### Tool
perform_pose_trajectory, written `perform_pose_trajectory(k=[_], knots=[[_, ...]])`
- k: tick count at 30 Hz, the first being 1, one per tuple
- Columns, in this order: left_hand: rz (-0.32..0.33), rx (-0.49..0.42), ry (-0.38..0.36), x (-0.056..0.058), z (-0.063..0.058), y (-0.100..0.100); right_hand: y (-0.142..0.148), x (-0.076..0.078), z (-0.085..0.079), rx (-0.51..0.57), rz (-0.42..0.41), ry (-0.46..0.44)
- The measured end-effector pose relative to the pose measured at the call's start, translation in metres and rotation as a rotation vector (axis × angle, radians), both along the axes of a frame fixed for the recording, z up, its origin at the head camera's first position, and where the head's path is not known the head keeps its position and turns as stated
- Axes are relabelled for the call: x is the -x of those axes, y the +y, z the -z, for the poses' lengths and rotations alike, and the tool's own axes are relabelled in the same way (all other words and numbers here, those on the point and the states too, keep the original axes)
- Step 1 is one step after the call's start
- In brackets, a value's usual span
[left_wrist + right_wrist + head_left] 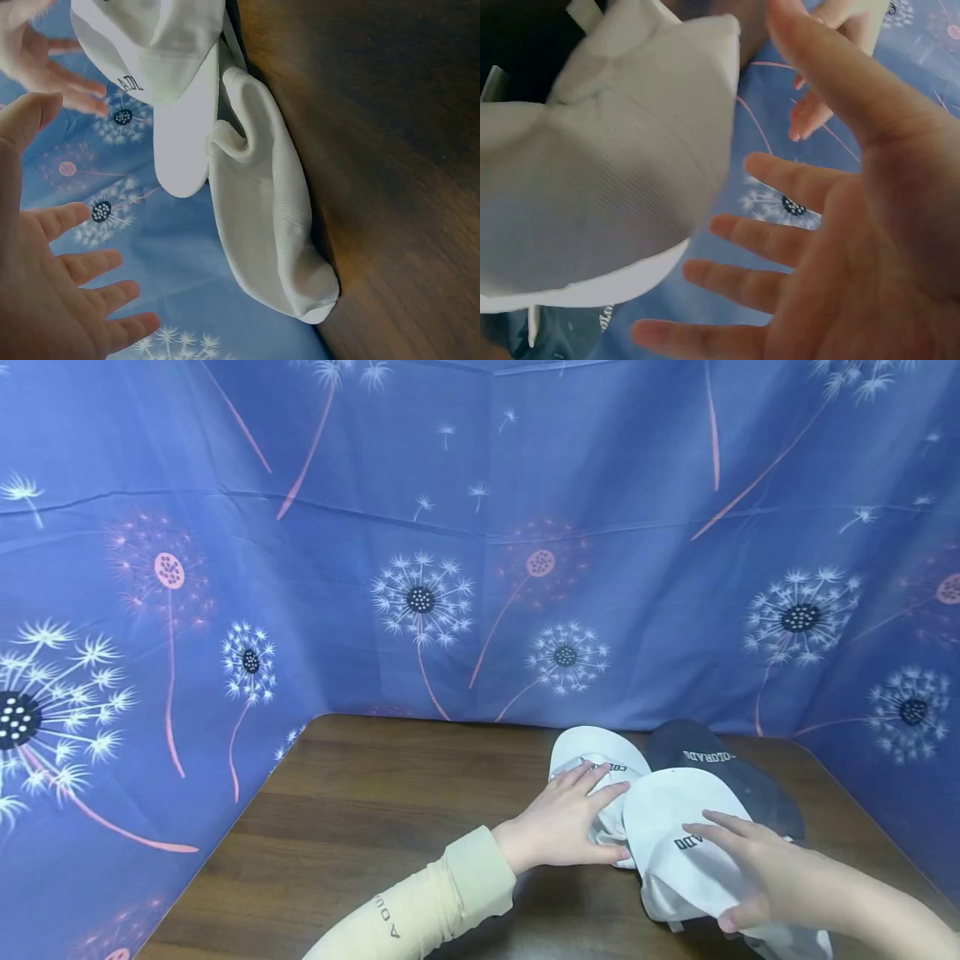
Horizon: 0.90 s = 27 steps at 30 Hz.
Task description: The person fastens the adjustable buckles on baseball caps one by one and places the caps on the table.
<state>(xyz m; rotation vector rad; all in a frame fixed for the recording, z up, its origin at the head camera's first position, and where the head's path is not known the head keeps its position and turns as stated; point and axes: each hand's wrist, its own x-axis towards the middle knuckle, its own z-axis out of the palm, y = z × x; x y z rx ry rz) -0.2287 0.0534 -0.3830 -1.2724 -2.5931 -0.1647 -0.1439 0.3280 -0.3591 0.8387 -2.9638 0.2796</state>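
Three baseball caps lie close together at the right of the table. Over the white cap at the left [592,746] hovers my left hand [566,822], its fingers spread. In the left wrist view the left hand's palm [52,292] stands apart from the white caps. My right hand [765,868] is above the front white cap [671,797], thumb and fingers spread around nothing. The right wrist view shows that palm [847,277] beside a white cap [630,165], with a gap between. The dark grey cap [757,793] lettered COLORADO sits behind, partly covered.
A brown wooden table [360,810] carries the caps. Blue cloth [465,527] with dandelion prints hangs behind and at both sides. More white fabric [798,943] shows beneath the right hand, partly hidden. The caps overlap one another.
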Motion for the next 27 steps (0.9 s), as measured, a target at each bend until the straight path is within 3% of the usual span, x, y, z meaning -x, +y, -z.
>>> perform_pose_trajectory(k=[6,15,20,27], knots=[[0.010,-0.008,-0.033,0.006,0.001,0.001,0.003,-0.002,0.016,0.003,-0.057,-0.112],[-0.003,-0.048,-0.095,0.015,0.006,-0.001,0.001,0.001,0.026,-0.082,-0.090,0.043],[0.003,-0.051,-0.109,0.013,0.008,-0.001,0.003,0.005,0.018,-0.086,-0.111,0.046],[0.011,-0.056,-0.104,0.012,0.007,-0.001,0.005,0.015,-0.005,-0.082,-0.095,0.030]])
